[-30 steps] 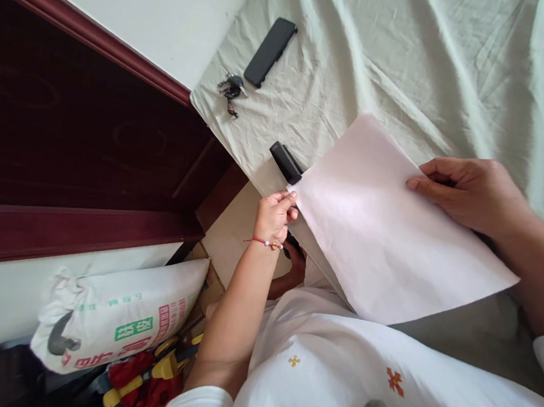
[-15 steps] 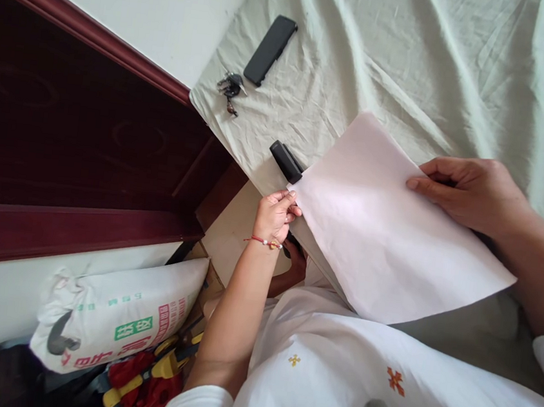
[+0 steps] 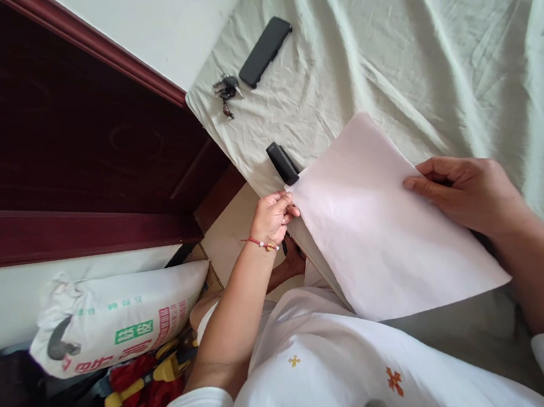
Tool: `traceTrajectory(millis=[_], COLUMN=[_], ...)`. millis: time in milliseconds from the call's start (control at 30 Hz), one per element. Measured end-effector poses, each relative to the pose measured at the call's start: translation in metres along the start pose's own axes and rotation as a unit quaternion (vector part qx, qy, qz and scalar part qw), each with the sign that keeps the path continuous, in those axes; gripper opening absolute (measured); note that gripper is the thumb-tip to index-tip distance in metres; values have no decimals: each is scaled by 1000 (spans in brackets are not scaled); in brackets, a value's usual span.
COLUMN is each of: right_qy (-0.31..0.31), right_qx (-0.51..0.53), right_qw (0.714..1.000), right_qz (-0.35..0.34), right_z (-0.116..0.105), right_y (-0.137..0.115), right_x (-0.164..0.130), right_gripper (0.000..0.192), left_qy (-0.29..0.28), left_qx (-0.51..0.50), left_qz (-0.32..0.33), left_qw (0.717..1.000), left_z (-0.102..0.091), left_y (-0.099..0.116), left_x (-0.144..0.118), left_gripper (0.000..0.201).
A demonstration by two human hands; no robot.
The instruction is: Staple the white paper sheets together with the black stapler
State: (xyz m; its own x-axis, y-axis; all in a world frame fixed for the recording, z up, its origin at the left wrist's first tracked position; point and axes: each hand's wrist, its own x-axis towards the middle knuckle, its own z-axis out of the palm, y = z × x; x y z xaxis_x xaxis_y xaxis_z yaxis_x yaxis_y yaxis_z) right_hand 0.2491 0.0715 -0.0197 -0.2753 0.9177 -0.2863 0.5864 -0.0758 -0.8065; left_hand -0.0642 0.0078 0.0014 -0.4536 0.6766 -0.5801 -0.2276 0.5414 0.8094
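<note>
From the head view, I hold the paper [image 3: 386, 222] above the near edge of the bed [image 3: 413, 63], tilted toward me. My left hand [image 3: 273, 215] pinches its left corner between thumb and fingertips, closed on the sheet. My right hand [image 3: 467, 192] grips the far right edge, thumb on top and fingers curled beneath, so both hands are shut on the paper.

A black stapler [image 3: 282, 163] lies on the bed just beside that left corner, partly tucked under the sheet's edge. To do this well, I judge I should keep the corner pinched flat and square, keep the sheet taut with the right hand so it doesn't sag or crease, and line the corner up with the stapler's mouth.

Further off on the bed lie keys [image 3: 226, 88] and a phone [image 3: 264, 51], well apart from my hands. A sack [image 3: 114, 316] sits on the floor to my left.
</note>
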Motion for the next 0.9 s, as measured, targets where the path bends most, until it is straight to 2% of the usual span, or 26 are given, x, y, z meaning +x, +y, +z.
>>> traceTrajectory(millis=[400, 600, 900], right_qy=[14, 16, 14], right_qx=[9, 11, -7], right_qw=[1000, 1000, 1000], right_qz=[-13, -14, -7], right_z=[0, 0, -1], right_y=[-1, -1, 1], right_x=[-1, -2, -3], right_gripper=[41, 39, 39], left_qy=[12, 10, 1], left_qx=[10, 12, 19], left_qz=[15, 22, 6], left_qw=[1000, 1000, 1000], left_z=[4, 4, 3], left_y=[-3, -4, 0], left_x=[-3, -2, 0], left_gripper=[27, 25, 25])
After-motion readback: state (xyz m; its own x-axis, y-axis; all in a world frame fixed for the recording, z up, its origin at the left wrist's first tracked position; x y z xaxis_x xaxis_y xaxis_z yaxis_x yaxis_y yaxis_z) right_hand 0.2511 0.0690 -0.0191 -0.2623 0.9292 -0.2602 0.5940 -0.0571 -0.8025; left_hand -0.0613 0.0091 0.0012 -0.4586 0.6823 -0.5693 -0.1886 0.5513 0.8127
